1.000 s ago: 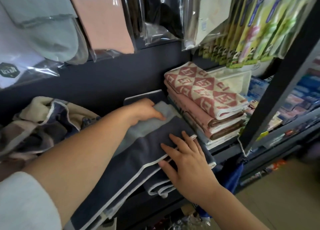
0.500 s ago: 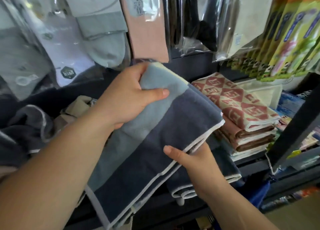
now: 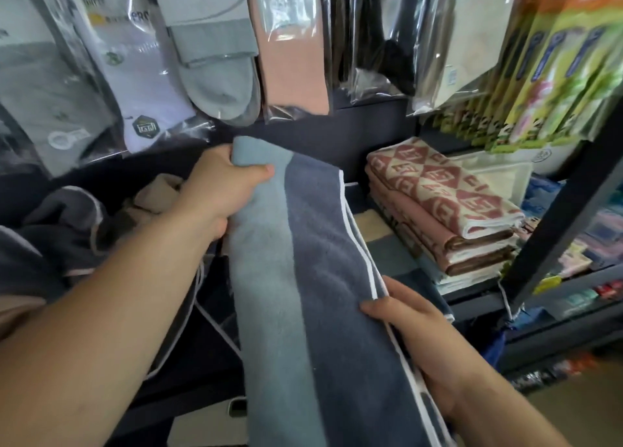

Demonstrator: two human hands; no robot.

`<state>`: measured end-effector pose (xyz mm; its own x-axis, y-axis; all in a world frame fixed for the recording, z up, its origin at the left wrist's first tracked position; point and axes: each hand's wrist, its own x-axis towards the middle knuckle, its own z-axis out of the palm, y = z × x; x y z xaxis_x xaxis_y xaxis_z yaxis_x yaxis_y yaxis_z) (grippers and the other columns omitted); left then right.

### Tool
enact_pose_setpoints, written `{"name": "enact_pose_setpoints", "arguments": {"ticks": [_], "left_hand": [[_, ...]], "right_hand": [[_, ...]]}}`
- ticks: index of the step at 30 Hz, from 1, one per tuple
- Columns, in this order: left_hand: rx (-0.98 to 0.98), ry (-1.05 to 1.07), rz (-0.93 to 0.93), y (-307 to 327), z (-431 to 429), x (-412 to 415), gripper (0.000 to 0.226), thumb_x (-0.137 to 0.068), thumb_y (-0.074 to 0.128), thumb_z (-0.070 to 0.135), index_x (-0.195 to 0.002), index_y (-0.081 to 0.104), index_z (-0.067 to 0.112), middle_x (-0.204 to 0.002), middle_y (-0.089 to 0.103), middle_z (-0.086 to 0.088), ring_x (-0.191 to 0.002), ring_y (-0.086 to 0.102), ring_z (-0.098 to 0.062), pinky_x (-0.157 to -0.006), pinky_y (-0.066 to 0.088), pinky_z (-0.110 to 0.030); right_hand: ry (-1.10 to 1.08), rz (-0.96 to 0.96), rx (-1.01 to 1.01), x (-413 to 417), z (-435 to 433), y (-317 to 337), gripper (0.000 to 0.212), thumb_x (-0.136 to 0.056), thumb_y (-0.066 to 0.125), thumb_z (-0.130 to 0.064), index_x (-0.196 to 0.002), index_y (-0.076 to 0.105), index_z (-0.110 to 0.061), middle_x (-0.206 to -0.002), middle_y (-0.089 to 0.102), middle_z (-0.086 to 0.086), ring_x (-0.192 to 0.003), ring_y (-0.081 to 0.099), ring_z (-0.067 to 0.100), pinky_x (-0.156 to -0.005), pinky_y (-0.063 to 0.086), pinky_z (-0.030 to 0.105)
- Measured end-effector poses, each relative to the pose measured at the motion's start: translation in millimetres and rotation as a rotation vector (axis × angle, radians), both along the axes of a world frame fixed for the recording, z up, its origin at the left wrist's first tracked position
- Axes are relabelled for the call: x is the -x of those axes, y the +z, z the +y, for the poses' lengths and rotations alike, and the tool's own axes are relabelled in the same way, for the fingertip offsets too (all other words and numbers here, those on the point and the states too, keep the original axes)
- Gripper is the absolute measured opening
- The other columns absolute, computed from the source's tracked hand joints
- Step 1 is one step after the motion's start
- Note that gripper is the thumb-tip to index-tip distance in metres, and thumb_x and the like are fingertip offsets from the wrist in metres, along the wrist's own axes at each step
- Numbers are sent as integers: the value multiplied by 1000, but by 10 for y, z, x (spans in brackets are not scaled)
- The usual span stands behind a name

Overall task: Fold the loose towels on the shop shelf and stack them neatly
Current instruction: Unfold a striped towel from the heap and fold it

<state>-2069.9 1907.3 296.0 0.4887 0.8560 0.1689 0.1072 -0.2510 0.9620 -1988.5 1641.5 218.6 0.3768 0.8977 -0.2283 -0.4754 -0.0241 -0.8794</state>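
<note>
- Left hand [image 3: 224, 190] clamped on far end of light-blue and navy white-piped terry towel [image 3: 303, 278].
- Right hand [image 3: 416, 325] grips its piped edge; fingers likely underneath.
- Towel raised before shelf, left of folded pink-patterned towel stack [image 3: 441, 210].

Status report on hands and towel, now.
Both hands, left, right, grip blue-grey towel, lifted off shelf. Folded stack to right. Nothing in the way.
</note>
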Motion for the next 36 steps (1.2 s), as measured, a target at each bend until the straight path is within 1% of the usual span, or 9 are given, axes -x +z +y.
{"name": "enact_pose_setpoints", "arguments": {"ticks": [5,9,12,16,20,26,30,33,36], "left_hand": [[208,87,27,-550,76,-235,29,-82,81,22,-109,72,17,-98,77,-4,-92,74,-24,-87,60,-46],[318,9,113,-797,81,-457,25,-87,77,20,-110,68,16,-105,75,-9,-97,72,-28,-92,58,-48],[433,-41,106,-792,147,-603,18,-92,73,18,-109,68,19,-106,74,-10,-95,71,-25,-82,57,-38],[524,-49,-30,-673,361,-795,29,-91,75,22,-118,68,17,-102,75,-7,-90,73,-22,-74,57,-34],[533,7,-96,-690,493,-1066,30,-92,75,30,-118,67,18,-109,75,-10,-93,74,-23,-82,59,-38],[506,-169,263,-1073,550,-1095,37,-92,66,8,-129,62,14,-114,73,-8,-100,70,-24,-77,58,-40],[403,-158,176,-1071,609,-1096,49,-91,64,-5,-132,55,20,-117,69,-4,-104,68,-25,-73,58,-41],[346,-79,135,-1004,644,-1150,44,-91,63,-5,-126,56,21,-118,68,-6,-101,67,-25,-70,57,-39],[261,-41,217,-1066,657,-1135,43,-88,69,-1,-122,57,21,-114,68,-4,-96,67,-23,-64,55,-35]], "right_hand": [[275,-153,190,-113,-290,-207,45,-75,74,-1,-120,72,-4,-121,71,23,-115,67,40,-104,51,52],[107,-200,298,-249,-402,-217,21,-76,68,-1,-90,80,-11,-99,76,23,-87,75,30,-82,59,40],[47,-70,259,-399,-490,-64,25,-82,66,5,-90,81,-13,-100,76,23,-85,75,31,-73,61,37],[-37,58,166,-616,-443,77,42,-67,66,6,-105,78,-9,-113,72,26,-99,72,38,-85,59,45],[-272,97,217,-745,-315,-10,33,-85,65,-3,-117,72,-9,-110,75,20,-103,72,39,-98,53,51],[-308,-361,375,-668,-310,-264,60,-77,83,4,-114,59,-36,-94,78,3,-85,76,24,-81,63,44],[-294,-756,437,-717,-323,-338,32,-81,82,-15,-91,62,-38,-77,66,-15,-70,61,3,-64,46,13],[-258,-816,390,-731,-265,-322,21,-84,80,-19,-89,69,-36,-80,66,0,-75,59,22,-64,44,25],[-244,-875,429,-743,-239,-314,23,-86,78,-24,-92,65,-42,-75,66,5,-64,58,20,-61,47,30]]}}
